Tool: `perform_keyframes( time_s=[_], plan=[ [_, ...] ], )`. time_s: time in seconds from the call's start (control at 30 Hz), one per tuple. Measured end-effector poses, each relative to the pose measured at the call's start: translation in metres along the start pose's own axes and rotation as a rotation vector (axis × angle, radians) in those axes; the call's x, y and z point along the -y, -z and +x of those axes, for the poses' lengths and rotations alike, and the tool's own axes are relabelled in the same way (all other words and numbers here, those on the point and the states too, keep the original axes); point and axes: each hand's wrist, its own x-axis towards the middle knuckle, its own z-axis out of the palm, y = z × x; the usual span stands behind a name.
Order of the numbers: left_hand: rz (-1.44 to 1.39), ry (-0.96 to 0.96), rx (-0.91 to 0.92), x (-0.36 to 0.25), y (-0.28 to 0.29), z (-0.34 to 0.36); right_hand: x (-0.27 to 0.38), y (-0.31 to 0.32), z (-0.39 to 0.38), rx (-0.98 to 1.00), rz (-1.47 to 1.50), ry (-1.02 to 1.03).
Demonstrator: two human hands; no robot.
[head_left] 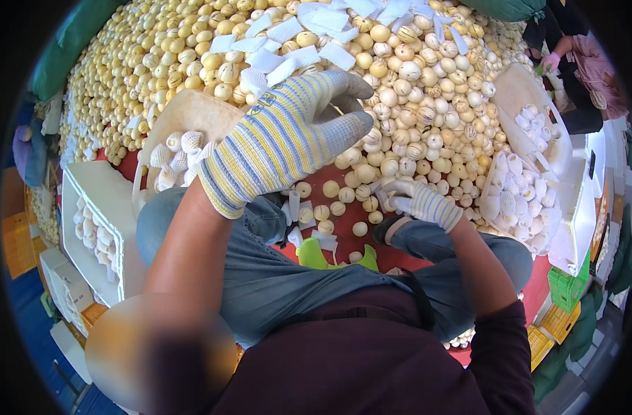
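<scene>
My left hand (pixel 281 142), in a striped knit glove with grey-coated fingers, is raised over the near edge of a big pile of pepino melons (pixel 426 114). Its thumb and fingers are bent but apart, with nothing visible between them. Lower down, my right hand (pixel 423 202), gloved alike, reaches to loose melons (pixel 338 207) on the red floor covering. The fingers there are curved and spread close to a melon (pixel 370 204); I see none gripped. White foam net sleeves (pixel 285 31) lie scattered over the pile.
Beige tubs (pixel 198 111) (pixel 520 104) with net-wrapped melons stand on both sides. A white foam box (pixel 98 180) is at left, a green crate (pixel 568 283) at right. Bright green pieces (pixel 312 254) lie between my legs. Another person (pixel 596 76) sits at far right.
</scene>
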Motion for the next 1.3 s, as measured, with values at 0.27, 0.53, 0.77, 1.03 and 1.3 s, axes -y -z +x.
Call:
perform_keyframes(
  time_s=[0.27,0.53,0.77,1.03,1.3],
  plan=[
    [0.232,-0.080,-0.157,0.010,0.017,-0.028,-0.077,-0.195,0.114,0.800,-0.553,-0.185],
    [0.301,-0.170,-0.008,-0.009,0.031,-0.013,-0.182,-0.276,0.120,0.722,-0.076,0.358],
    [0.299,-0.109,-0.071,0.006,0.033,-0.019,-0.152,-0.283,0.126,0.523,0.738,-0.597],
    [0.318,-0.123,-0.136,0.009,0.029,-0.029,-0.163,-0.279,0.153,0.589,-0.474,0.138],
    [0.342,-0.130,-0.176,0.008,0.029,-0.035,-0.079,-0.242,0.141,0.456,-0.551,0.082]
  ],
)
